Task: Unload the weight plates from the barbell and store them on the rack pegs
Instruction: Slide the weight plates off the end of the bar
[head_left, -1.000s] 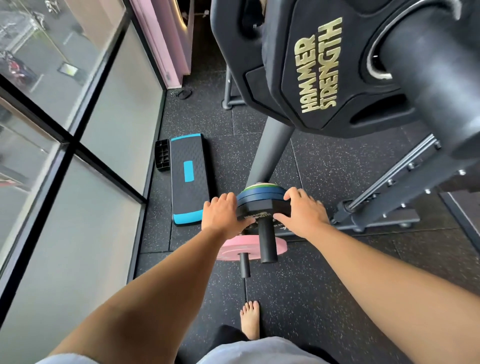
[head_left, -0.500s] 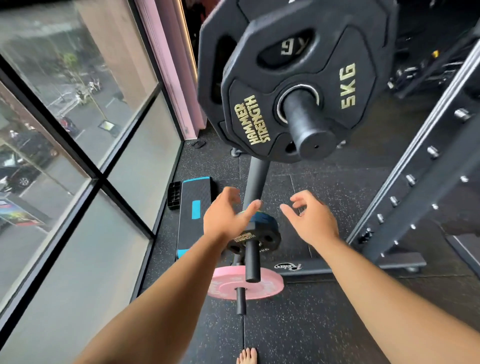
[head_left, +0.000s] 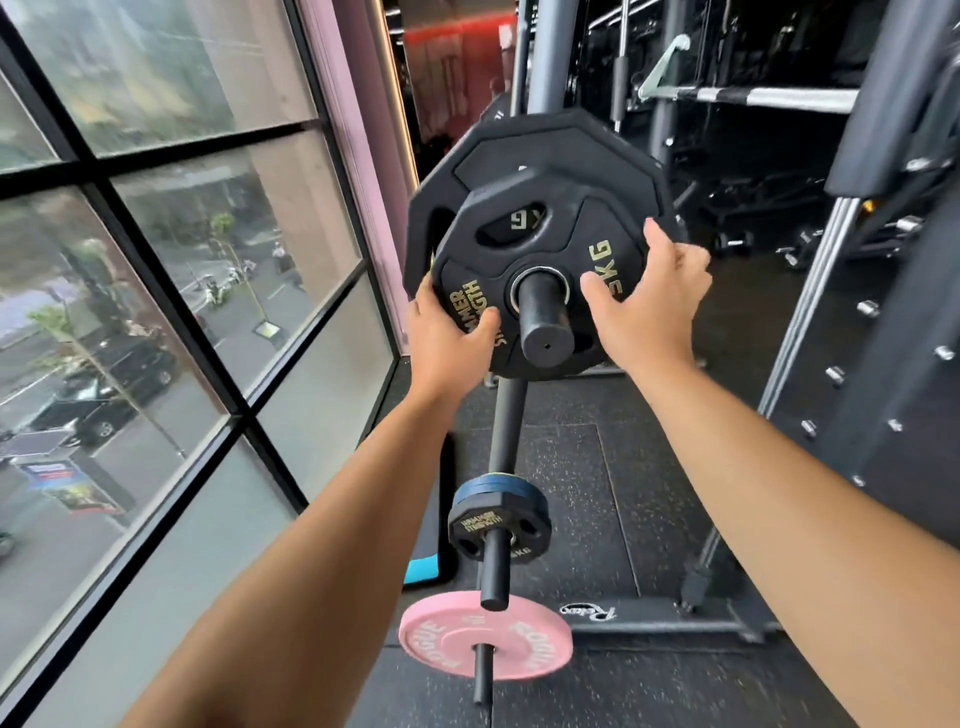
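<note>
Black plates: three, the large plate (head_left: 519, 140) and 5KG plate (head_left: 550, 228) on the top peg (head_left: 545, 322), the small plate (head_left: 483, 525) on the middle peg (head_left: 493, 577). Pink plate (head_left: 441, 639): one, on the lowest peg (head_left: 482, 675).

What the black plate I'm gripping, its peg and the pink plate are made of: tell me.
Black plate: probably a rubber or urethane coating, matte, with gold lettering.
Peg: likely metal, with a dull black finish and a smooth round end.
Pink plate: seemingly rubber, matte, with pale lettering.
</note>
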